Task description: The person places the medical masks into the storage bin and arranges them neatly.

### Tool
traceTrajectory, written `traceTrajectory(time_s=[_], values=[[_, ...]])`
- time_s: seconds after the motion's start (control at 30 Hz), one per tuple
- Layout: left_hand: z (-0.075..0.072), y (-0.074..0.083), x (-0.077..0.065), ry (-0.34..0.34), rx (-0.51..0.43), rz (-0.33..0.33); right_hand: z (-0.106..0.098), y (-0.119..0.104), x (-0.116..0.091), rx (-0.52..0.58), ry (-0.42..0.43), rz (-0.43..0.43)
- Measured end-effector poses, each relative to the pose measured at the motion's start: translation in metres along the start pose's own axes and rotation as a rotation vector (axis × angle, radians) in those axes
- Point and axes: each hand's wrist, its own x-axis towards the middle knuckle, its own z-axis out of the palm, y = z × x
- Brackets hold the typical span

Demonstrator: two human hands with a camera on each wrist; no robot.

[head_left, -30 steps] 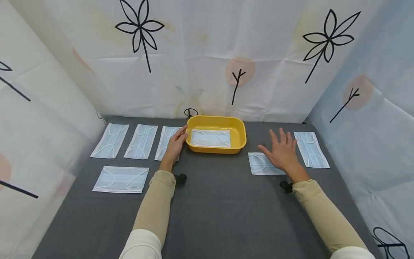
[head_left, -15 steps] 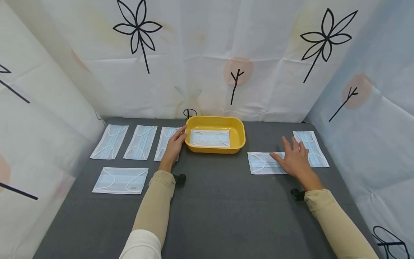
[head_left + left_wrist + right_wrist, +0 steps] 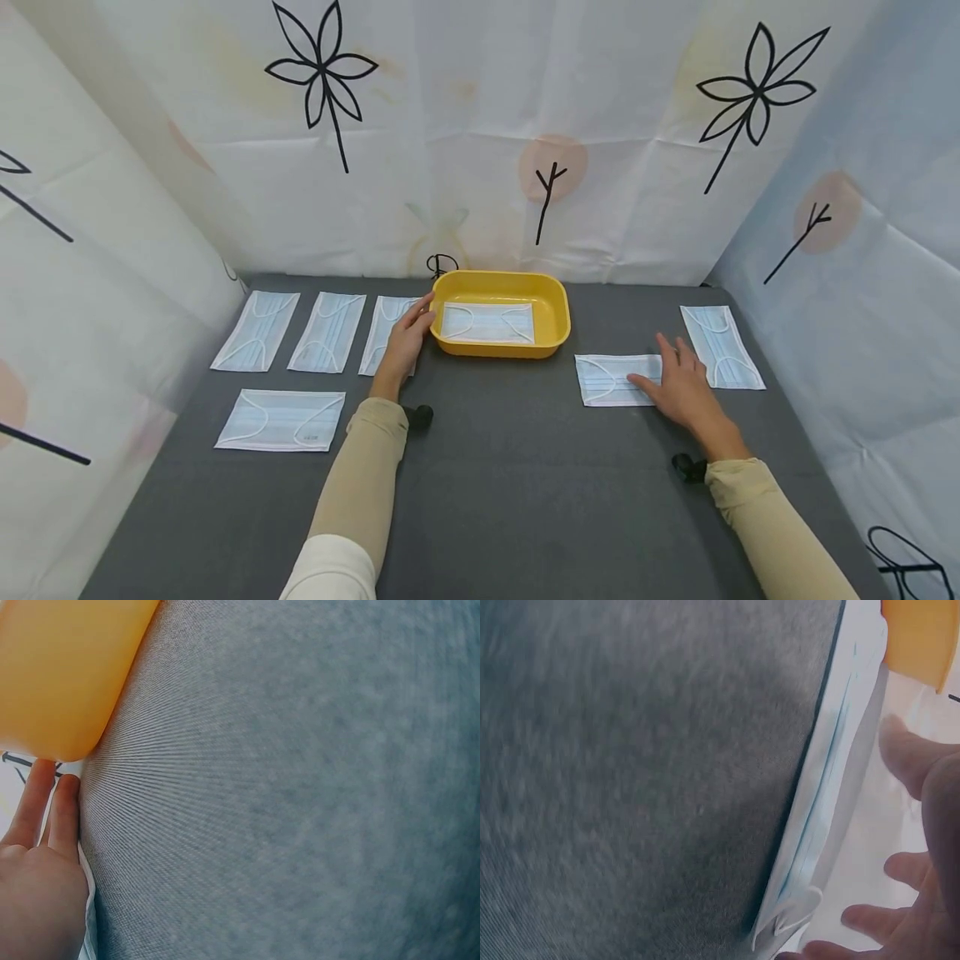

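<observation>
My left hand (image 3: 403,343) is at the left end of a yellow plastic tray (image 3: 498,351). In the left wrist view its straight fingers (image 3: 66,810) reach the tray's end wall. One pleated blue face mask (image 3: 487,323) with white ear loops lies inside the tray. My right hand (image 3: 684,393), fingers spread, is over the right part of another face mask (image 3: 603,383) and hides that mask's right end. In the right wrist view this mask (image 3: 817,787) lies flat on the cloth, with the thumb and fingers apart and nothing between them.
One upright mask (image 3: 723,350) lies at the far right. Along the left are three upright masks (image 3: 255,333), the third partly behind my left hand, and a sideways mask (image 3: 281,419) nearer me. A grey cloth (image 3: 517,500) covers the table; white printed curtains (image 3: 465,192) enclose it.
My right hand has shifted right and slightly toward me over the mask, uncovering more of its left part. The left hand and the tray have stayed in place.
</observation>
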Motion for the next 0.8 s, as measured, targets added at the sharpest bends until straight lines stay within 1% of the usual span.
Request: traceTrajectory(time_s=[0.3,0.43,0.67,0.8], values=[[0.001,-0.001,0.0,0.006,0.0,0.002,0.008,-0.008,-0.006,0.017,0.022,0.011],[0.001,0.0,-0.001,0.004,0.002,0.002,0.008,-0.012,-0.007,0.013,0.029,0.018],[0.0,0.0,-0.001,0.002,0.004,0.004,0.006,-0.012,-0.003,0.025,0.07,0.008],[-0.001,-0.001,0.0,0.002,0.003,0.007,0.004,-0.008,0.002,0.052,0.081,0.042]])
